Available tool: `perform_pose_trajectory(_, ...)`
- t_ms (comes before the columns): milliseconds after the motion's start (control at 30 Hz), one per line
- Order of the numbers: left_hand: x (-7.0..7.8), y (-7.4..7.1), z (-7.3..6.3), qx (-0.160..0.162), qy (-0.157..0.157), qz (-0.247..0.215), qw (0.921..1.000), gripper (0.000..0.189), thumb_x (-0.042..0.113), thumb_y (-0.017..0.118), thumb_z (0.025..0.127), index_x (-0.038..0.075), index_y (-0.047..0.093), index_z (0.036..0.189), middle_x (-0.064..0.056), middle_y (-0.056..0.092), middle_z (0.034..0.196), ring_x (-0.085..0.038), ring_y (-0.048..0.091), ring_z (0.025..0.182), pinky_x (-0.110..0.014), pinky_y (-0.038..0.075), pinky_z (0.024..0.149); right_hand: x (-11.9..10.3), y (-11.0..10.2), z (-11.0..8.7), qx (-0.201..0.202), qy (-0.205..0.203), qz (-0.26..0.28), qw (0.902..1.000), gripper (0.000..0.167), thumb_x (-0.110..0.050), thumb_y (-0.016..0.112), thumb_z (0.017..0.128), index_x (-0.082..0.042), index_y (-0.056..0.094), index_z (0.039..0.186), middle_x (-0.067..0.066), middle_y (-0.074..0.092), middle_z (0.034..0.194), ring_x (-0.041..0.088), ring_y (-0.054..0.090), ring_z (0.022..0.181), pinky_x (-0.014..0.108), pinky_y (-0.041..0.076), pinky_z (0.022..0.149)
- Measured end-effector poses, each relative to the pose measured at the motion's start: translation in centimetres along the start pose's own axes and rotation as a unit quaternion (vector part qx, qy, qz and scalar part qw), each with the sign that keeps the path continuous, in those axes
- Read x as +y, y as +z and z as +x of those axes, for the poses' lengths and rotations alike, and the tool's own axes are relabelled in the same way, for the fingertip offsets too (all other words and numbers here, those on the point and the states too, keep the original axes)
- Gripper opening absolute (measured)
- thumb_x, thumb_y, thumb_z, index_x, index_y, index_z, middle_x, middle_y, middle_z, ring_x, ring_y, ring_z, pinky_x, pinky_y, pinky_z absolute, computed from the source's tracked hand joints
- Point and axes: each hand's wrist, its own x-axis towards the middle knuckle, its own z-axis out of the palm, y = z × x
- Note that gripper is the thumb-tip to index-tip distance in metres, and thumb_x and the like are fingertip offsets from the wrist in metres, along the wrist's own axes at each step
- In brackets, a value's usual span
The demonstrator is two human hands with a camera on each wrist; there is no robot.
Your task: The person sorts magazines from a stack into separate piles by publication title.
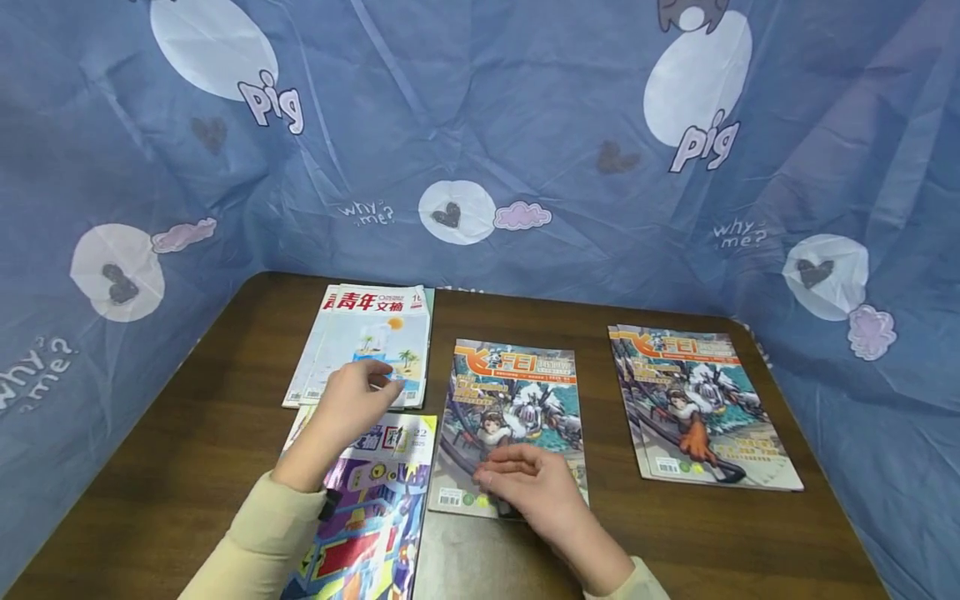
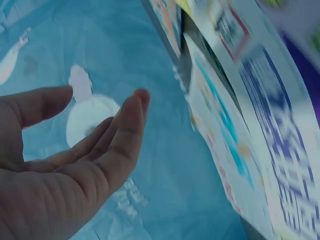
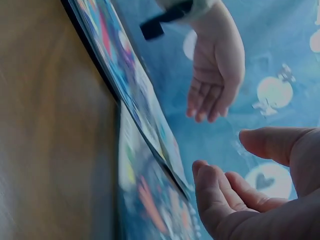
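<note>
My left hand [image 1: 360, 403] hovers over the purple magazine and the lower edge of the beach-cover magazines [image 1: 375, 333], holding nothing. In the left wrist view the left hand [image 2: 90, 155] has its thumb apart from loosely bent fingers. Over the lower part of the middle FEI magazine [image 1: 517, 417] hangs my right hand [image 1: 536, 492], also with nothing in it. The right wrist view shows the right hand [image 3: 250, 185] with a gap between thumb and fingertips. The purple, colourful magazine [image 1: 367, 517] lies at the front left, partly covered by the left forearm.
Two overlapping FEI magazines [image 1: 705, 408] lie at the table's right side. The brown table [image 1: 195, 433] is bordered by a blue printed cloth [image 1: 465, 125] at the back and sides. The beach-cover magazines are stacked slightly askew at the back left.
</note>
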Motion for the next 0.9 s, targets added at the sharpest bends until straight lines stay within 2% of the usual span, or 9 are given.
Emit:
perform_pose_trajectory(200,1.6,2.4,0.4,0.018,0.011,-0.048,0.9986,0.037,0.014,0.070,0.095,-0.009,0.063,0.123,-0.016,0.070,0.102,-0.032,0.068,0.094,-0.046,0.056,0.080,-1.0,-2.5,0.9,0.087,-0.019,-0.021,0.9958,0.035,-0.002,0.077,0.089,0.013,0.064,0.118,0.023,0.070,0.108,0.031,0.070,0.098,0.027,0.057,0.079)
perform_pose_trajectory(300,2.5,3.4,0.4,0.012,0.010,-0.070,0.9974,0.039,0.014,0.072,0.094,-0.008,0.063,0.125,-0.018,0.069,0.107,-0.032,0.068,0.096,-0.045,0.057,0.081,-1.2,-3.8,1.2,0.120,-0.022,-0.032,0.9920,0.037,-0.002,0.077,0.089,0.012,0.064,0.120,0.023,0.069,0.112,0.031,0.069,0.101,0.026,0.056,0.080)
perform_pose_trajectory(500,3.9,5.5,0.2,-0.001,0.014,-0.092,0.9956,0.041,0.014,0.073,0.092,-0.009,0.061,0.125,-0.020,0.068,0.110,-0.031,0.068,0.097,-0.044,0.056,0.084,-1.0,-6.1,1.6,0.153,-0.023,-0.059,0.9862,0.042,-0.004,0.076,0.091,0.011,0.061,0.127,0.026,0.066,0.121,0.032,0.067,0.109,0.023,0.055,0.081)
perform_pose_trajectory(633,4.4,6.5,0.1,0.007,0.027,-0.098,0.9948,0.039,0.012,0.075,0.091,-0.008,0.063,0.122,-0.019,0.069,0.105,-0.028,0.067,0.091,-0.043,0.056,0.082,-0.9,-7.4,1.7,0.172,-0.019,-0.082,0.9814,0.045,-0.009,0.077,0.091,0.009,0.060,0.129,0.025,0.065,0.124,0.033,0.065,0.112,0.020,0.053,0.081)
perform_pose_trajectory(733,4.2,7.0,0.1,0.016,0.031,-0.104,0.9939,0.038,0.010,0.074,0.090,-0.008,0.063,0.122,-0.018,0.069,0.106,-0.027,0.067,0.090,-0.042,0.056,0.079,-0.9,-8.3,1.9,0.185,-0.020,-0.094,0.9781,0.045,-0.010,0.077,0.092,0.008,0.060,0.130,0.025,0.064,0.125,0.033,0.064,0.114,0.018,0.053,0.082)
perform_pose_trajectory(900,3.7,7.4,0.1,0.014,0.017,-0.106,0.9941,0.042,0.012,0.074,0.092,-0.009,0.061,0.125,-0.022,0.068,0.113,-0.028,0.066,0.093,-0.043,0.056,0.081,-0.5,-9.5,2.1,0.203,-0.013,-0.103,0.9737,0.050,-0.012,0.079,0.091,0.008,0.059,0.132,0.025,0.064,0.127,0.033,0.064,0.115,0.018,0.053,0.082)
